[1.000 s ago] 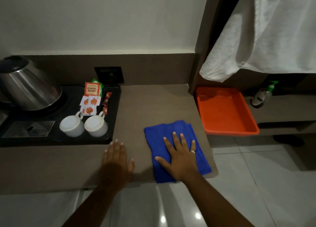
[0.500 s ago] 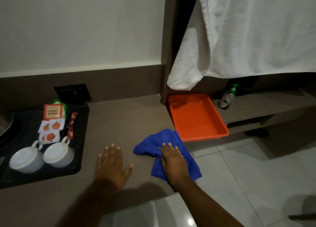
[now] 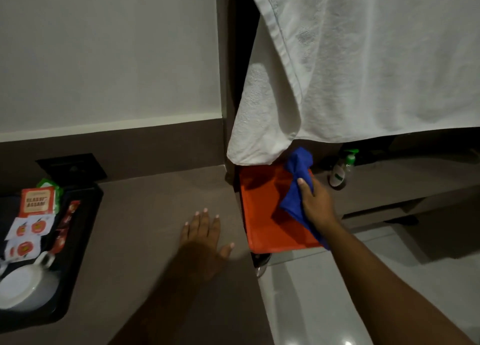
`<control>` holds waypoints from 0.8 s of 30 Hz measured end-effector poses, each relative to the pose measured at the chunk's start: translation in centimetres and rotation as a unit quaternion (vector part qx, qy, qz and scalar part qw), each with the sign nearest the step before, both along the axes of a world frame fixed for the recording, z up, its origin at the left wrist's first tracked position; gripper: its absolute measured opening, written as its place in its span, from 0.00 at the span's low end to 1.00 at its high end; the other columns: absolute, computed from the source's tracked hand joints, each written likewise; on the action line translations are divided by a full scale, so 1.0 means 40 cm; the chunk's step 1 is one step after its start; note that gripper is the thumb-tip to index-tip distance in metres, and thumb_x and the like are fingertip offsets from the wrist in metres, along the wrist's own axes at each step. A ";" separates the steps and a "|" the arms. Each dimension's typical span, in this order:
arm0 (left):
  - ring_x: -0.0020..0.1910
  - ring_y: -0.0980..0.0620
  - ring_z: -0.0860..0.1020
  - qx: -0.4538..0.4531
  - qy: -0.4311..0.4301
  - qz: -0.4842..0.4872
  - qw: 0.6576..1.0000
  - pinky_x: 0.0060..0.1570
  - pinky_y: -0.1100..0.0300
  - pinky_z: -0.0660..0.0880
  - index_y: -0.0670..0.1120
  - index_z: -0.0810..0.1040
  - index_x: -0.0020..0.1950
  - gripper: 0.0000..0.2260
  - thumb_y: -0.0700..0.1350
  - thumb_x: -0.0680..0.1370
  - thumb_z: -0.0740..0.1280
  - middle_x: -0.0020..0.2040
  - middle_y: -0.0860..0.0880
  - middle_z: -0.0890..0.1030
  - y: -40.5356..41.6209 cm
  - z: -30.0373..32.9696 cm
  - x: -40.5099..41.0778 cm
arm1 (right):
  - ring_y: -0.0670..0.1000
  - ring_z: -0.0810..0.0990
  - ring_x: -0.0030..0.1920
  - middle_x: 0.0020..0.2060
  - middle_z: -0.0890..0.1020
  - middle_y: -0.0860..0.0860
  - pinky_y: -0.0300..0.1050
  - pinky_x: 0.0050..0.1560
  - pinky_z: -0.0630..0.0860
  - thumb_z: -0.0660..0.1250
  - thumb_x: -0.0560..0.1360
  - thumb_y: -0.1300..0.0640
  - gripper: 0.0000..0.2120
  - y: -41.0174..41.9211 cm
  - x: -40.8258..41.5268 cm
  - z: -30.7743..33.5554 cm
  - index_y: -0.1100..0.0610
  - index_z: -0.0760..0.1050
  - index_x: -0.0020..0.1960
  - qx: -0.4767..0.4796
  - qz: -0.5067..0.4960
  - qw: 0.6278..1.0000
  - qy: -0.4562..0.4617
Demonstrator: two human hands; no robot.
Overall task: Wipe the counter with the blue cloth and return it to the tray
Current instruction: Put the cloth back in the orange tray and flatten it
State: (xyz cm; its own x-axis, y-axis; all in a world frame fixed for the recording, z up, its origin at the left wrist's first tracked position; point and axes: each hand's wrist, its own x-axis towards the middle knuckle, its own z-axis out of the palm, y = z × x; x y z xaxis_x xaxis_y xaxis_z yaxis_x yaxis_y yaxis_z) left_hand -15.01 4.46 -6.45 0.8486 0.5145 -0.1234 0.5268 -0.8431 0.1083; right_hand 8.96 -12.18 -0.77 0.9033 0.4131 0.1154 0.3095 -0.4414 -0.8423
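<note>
My right hand (image 3: 315, 203) grips the bunched blue cloth (image 3: 296, 183) and holds it over the right half of the orange tray (image 3: 262, 214), which sits lower than the counter, just past its right end. Part of the cloth hangs below my wrist by the tray's front edge. My left hand (image 3: 204, 238) rests flat, fingers spread, on the brown counter (image 3: 155, 201) near its right end, holding nothing.
A black tray (image 3: 78, 227) at the left holds tea sachets (image 3: 37, 204) and a white cup (image 3: 23, 287). A white towel (image 3: 350, 72) hangs above the orange tray. A pump bottle (image 3: 341, 169) stands on the low shelf to the right. Pale tiled floor lies below.
My right hand gathered the flat cloth off the counter and carried it right, over the orange tray. The view swung right. My left hand stayed flat on the counter.
</note>
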 end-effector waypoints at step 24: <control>0.80 0.43 0.51 0.011 -0.048 0.005 0.999 0.75 0.39 0.56 0.54 0.56 0.79 0.37 0.73 0.75 0.49 0.81 0.46 0.55 0.036 -0.063 0.076 | 0.60 0.33 0.76 0.78 0.38 0.56 0.73 0.66 0.31 0.41 0.60 0.16 0.56 0.192 0.119 -0.302 0.47 0.40 0.78 -0.432 0.203 0.875 -0.087</control>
State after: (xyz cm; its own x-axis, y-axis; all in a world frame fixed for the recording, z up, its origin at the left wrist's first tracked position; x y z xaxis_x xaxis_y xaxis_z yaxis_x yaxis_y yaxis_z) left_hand -11.98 5.89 -8.98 0.8507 0.5249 -0.0292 0.5234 -0.8405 0.1405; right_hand 13.71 -4.50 -12.87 0.6620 0.6966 -0.2764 0.6786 -0.7137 -0.1735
